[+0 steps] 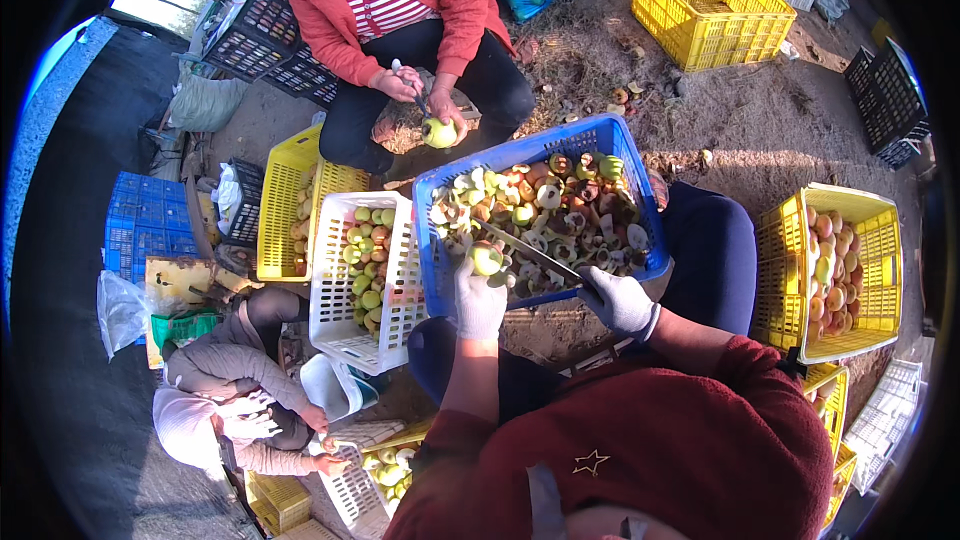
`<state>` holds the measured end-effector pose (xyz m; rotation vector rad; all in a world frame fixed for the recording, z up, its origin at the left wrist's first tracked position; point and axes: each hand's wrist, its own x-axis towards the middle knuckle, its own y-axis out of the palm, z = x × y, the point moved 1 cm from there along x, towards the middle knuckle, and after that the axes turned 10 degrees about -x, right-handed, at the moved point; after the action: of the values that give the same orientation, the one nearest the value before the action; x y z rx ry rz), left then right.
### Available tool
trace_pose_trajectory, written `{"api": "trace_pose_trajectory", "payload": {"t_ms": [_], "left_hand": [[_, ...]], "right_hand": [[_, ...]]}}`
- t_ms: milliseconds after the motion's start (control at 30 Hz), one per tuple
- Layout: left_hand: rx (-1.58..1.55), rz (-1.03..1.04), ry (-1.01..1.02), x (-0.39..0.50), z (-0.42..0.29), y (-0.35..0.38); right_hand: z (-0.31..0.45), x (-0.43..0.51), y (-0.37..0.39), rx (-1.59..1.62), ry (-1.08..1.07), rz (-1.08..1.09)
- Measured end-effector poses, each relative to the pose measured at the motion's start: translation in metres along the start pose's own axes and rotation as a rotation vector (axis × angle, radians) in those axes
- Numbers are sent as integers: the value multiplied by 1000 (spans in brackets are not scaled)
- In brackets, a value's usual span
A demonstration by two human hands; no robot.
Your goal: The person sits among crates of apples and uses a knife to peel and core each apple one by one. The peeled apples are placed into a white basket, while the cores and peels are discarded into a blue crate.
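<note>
My gloved left hand grips a green apple near the front edge of a blue plastic crate. In my gloved right hand is a long knife, its blade slanting up and left over the crate, just past the apple. Below the blade, the crate holds many apple peelings and cut pieces, some browned. To the left of it stands a white crate with whole green and reddish apples.
Across the blue crate a person in a red jacket holds an apple and a knife. Another person sits at lower left beside a white crate. A yellow crate of apples stands right; an open yellow crate lies farther back.
</note>
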<state>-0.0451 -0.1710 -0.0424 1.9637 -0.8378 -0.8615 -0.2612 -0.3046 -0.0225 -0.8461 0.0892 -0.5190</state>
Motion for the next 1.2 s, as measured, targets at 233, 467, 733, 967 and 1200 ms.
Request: {"api": "trace_pose_trajectory", "payload": {"t_ms": [233,467,733,967,1200], "left_hand": [[189,-118,86,34,20,-37],[90,47,-89,40,28,-42],[178,166,20,50,35,-54],[362,9,19,40,50,-54],[379,102,-180,23,75,-25]], "right_hand": [[-6,7,9,-73,37,47],[-7,9,18,-81,29,49],[-7,8,24,-140,68,217],[-18,3,51,-187,99,220],[-22,28,56,6,253,177]]}}
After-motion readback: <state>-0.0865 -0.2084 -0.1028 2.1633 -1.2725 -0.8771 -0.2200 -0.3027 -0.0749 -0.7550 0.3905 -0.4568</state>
